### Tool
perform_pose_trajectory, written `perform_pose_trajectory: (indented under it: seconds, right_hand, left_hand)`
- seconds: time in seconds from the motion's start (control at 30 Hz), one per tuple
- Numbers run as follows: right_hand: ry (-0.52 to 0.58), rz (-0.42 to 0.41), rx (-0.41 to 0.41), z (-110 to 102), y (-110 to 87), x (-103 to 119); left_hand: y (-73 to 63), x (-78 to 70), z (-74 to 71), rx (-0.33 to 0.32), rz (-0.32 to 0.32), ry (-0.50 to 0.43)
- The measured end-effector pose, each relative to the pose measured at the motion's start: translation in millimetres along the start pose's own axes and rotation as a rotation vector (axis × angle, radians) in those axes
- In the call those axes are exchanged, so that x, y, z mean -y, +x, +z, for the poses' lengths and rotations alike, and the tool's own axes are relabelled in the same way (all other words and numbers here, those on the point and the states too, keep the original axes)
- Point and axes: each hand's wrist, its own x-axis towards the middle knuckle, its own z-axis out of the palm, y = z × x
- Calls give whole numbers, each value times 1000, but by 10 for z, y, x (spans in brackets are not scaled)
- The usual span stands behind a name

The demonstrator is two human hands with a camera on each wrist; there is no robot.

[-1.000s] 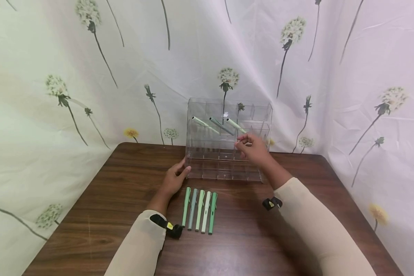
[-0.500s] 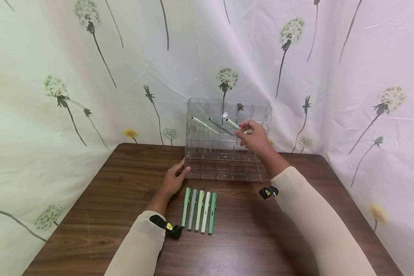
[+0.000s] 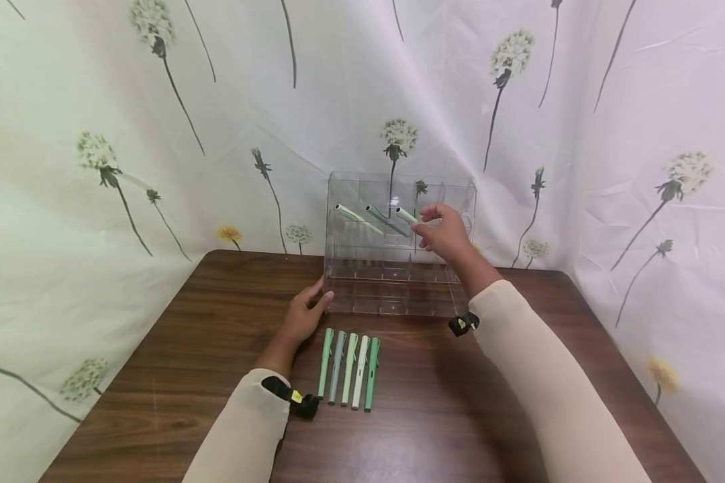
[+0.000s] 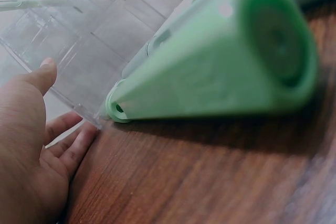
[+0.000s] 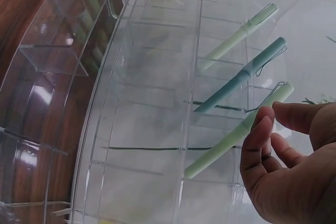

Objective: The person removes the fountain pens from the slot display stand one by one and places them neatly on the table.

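A clear acrylic pen rack [image 3: 393, 261] with tiered compartments stands at the back of the table. My left hand [image 3: 305, 312] holds its lower left side, with the thumb [image 4: 48, 69] at the panel and the other fingers round the edge. Three pens lean in the upper tier: a pale one [image 3: 356, 218], a grey-blue one [image 5: 241, 77] and a pale green one [image 5: 226, 145]. My right hand [image 3: 446, 235] pinches the pale green pen near its cap between thumb and fingertips. Its fingers partly cover that pen.
Several capped pens in green, grey-blue and white, among them a white pen [image 3: 360, 372], lie in a row on the brown wooden table [image 3: 217, 376] before the rack. A floral curtain [image 3: 278, 134] hangs close behind and at both sides.
My right hand has risen from below the third pen to its upper part, with the forearm moving in slightly to the left. The left hand and the row of pens have stayed put.
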Motion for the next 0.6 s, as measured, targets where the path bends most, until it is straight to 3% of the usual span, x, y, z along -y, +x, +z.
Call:
perform_pose_trajectory:
  seconds: [0.6]
  right_hand:
    - [-33, 1, 14, 114, 108, -18]
  left_hand:
    - [-11, -15, -26, -3, -27, 3]
